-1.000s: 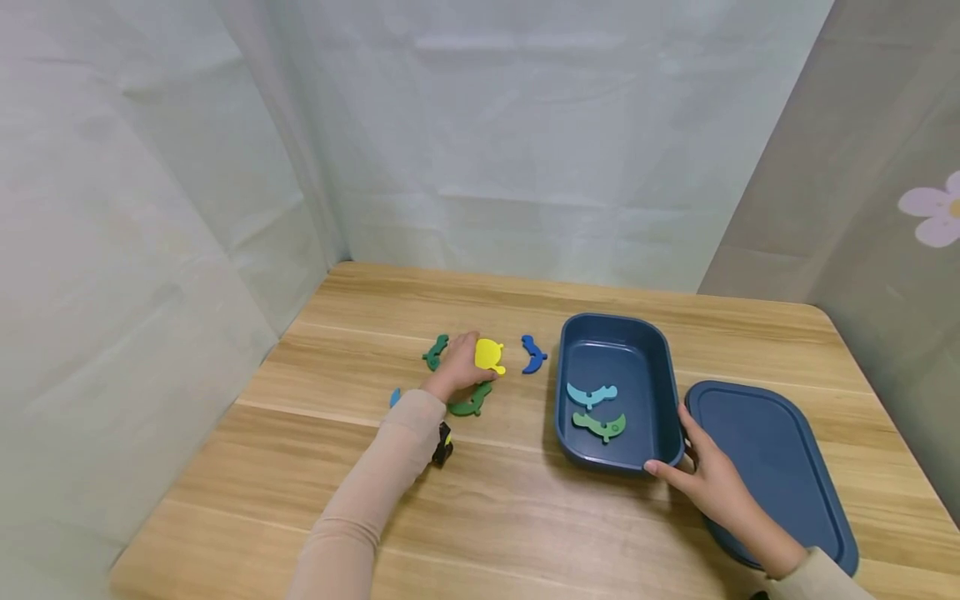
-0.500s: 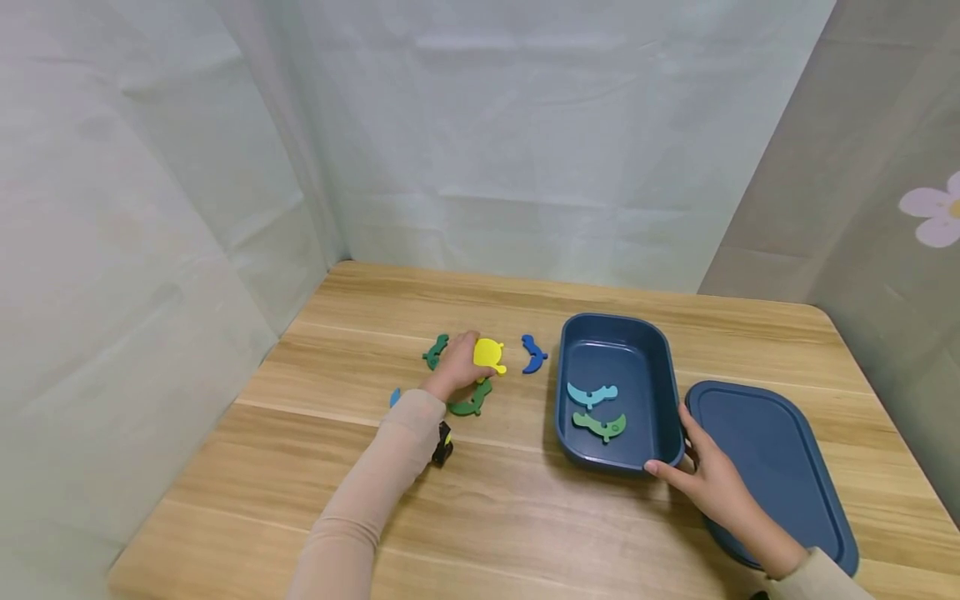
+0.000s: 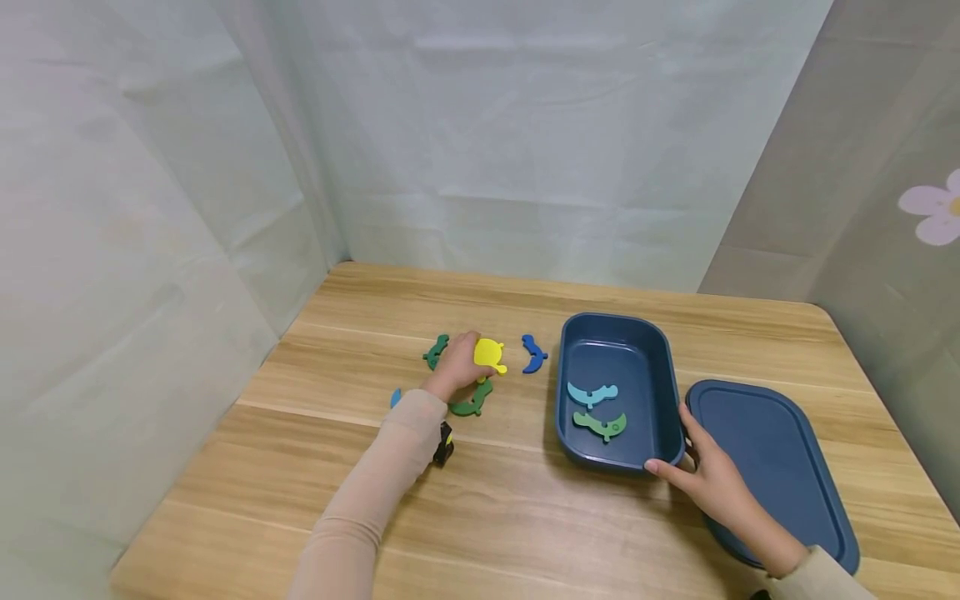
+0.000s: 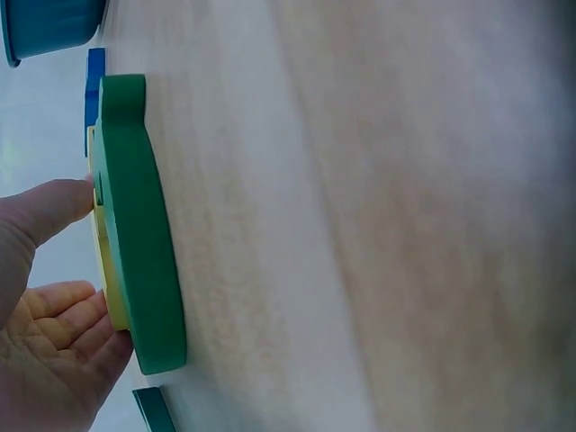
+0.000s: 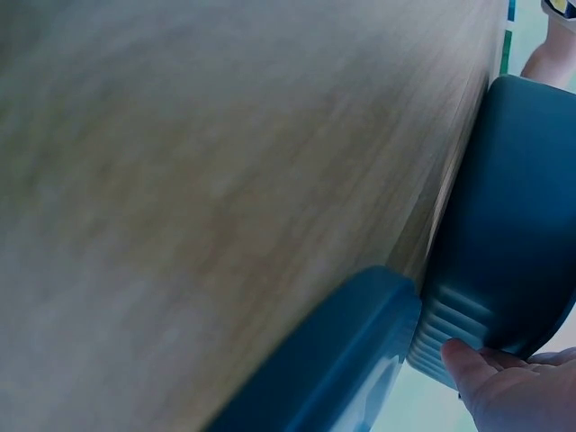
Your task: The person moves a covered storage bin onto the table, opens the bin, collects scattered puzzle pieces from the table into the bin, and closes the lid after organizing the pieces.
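Note:
My left hand (image 3: 457, 365) is at a yellow turtle-shaped piece (image 3: 488, 354) on the table, thumb at one edge and fingers at the other. In the left wrist view, a green curved piece (image 4: 139, 225) stands in front of that yellow piece (image 4: 115, 270). My right hand (image 3: 708, 475) grips the near right corner of a dark blue box (image 3: 562, 392), thumb at the near rim and fingers along the right side. Inside the box lie a light blue curved piece (image 3: 592, 395) and a green curved piece (image 3: 600, 427).
A dark blue lid (image 3: 772, 467) lies right of the box, under my right forearm. Around my left hand are a dark blue piece (image 3: 533, 354), a dark green piece (image 3: 435, 353) and a blue piece (image 3: 395, 397) partly hidden by the sleeve. Pale curtains (image 3: 540, 150) hang behind the table.

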{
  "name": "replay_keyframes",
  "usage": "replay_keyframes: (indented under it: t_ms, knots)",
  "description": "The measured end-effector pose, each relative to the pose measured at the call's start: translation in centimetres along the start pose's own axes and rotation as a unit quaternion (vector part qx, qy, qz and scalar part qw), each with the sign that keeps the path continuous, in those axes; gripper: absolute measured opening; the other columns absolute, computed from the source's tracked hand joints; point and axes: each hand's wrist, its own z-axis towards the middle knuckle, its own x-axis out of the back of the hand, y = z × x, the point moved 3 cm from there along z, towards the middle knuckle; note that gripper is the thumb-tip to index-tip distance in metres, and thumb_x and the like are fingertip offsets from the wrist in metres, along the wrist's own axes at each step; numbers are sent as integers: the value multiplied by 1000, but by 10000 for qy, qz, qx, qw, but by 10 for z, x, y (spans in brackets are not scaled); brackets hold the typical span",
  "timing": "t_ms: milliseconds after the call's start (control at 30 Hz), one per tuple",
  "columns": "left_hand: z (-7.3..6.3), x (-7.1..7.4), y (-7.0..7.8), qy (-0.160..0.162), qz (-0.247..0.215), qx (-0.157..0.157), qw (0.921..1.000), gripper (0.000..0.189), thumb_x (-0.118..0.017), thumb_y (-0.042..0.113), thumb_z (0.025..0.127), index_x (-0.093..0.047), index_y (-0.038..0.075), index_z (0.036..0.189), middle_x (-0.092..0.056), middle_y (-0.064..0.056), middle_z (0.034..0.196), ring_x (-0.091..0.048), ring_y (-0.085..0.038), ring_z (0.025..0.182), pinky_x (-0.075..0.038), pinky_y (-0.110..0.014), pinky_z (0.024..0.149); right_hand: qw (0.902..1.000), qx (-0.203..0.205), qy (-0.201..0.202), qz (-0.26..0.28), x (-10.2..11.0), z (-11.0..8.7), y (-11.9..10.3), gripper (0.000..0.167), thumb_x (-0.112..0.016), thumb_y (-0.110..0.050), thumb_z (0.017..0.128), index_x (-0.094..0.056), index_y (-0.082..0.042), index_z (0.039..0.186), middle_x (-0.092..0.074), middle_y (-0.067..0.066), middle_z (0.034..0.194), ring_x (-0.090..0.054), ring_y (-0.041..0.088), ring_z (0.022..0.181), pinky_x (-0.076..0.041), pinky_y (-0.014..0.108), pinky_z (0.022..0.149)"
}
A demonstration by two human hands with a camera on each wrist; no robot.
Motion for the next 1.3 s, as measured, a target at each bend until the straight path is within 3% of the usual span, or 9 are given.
replay_keyframes:
  t_ms: [367,867,1033,1300]
  knots:
    - [-2,2,4,-70,72,11,9999,74,-78,21,79,-41,-4,139,-50,-20,135,-49,-33,119,-42,-42,101,10000,-7,-43,5,0,0,0,101,-74,-29,82,-7,8,149,-19,38,148,-34,56,126,-42,57,93]
    - [-1,2,1,-18,-281,-23,9996,75,-80,18,76,-43,-6,137,-51,-21,133,-51,-32,115,-44,-43,99,10000,-65,-70,-10,-1,2,0,101,-74,-31,83,-7,8,149,-19,38,148,-35,56,125,-41,57,94]
    - [-1,1,-1,56,-440,54,9990,75,-81,19,75,-43,-4,136,-52,-20,131,-52,-31,112,-46,-43,97,10000,-48,-57,-19,-1,2,0,101,-73,-31,83,-8,8,149,-19,38,147,-35,56,126,-41,57,94]
    - [1,5,-2,341,-523,-49,9980,75,-79,18,77,-42,-3,138,-49,-20,136,-48,-34,122,-41,-45,103,10000,-16,-53,59,-1,4,0,101,-74,-30,83,-7,7,149,-18,38,148,-33,56,128,-40,57,95]
